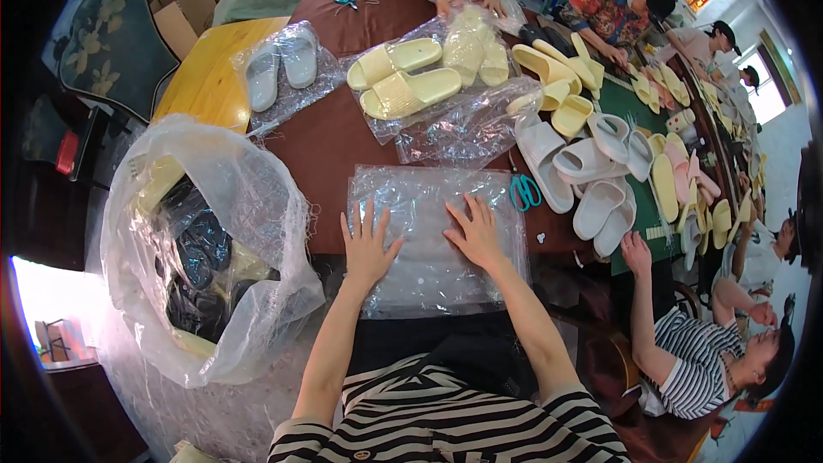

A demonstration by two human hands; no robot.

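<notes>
We press both palms flat on a stack of clear plastic bags (pixel 433 240) lying at the near edge of the bench (pixel 326 141). Our left hand (pixel 367 244) and right hand (pixel 474 233) are released, fingers spread, grasping nothing. To do this well, we judge it best to smooth outward from the middle, keeping the slippery sheets square. Teal scissors (pixel 525 192) lie just right of the bags; yellow slippers (pixel 403 77) sit farther back.
</notes>
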